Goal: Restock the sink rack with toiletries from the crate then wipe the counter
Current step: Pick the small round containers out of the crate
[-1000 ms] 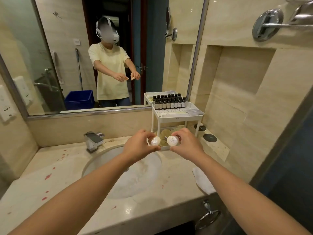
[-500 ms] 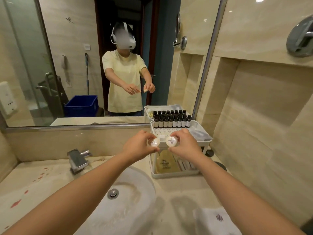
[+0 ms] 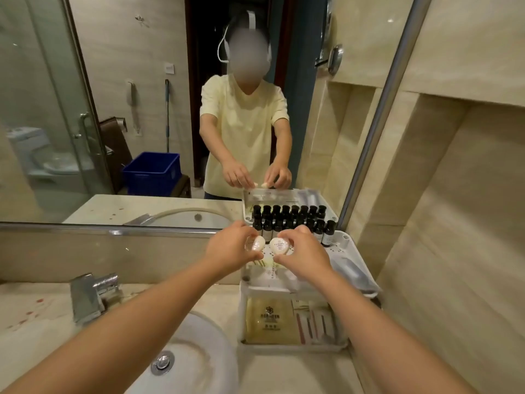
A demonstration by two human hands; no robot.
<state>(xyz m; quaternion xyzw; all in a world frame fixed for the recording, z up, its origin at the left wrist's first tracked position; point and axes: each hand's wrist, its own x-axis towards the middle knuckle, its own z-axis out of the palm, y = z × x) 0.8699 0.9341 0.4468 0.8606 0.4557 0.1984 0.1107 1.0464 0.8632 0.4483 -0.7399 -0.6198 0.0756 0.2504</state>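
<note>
On the rack (image 3: 347, 242), dark bottles (image 3: 328, 234).

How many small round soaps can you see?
2: left soap in the left hand, right soap in the right hand, over the rack. Others may be hidden.

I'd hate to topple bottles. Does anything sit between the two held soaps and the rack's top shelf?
Nothing visible. The soaps pinched by the left hand and right hand hang over bare top shelf; dark bottles stand behind, flat packets nearer the front.
</note>
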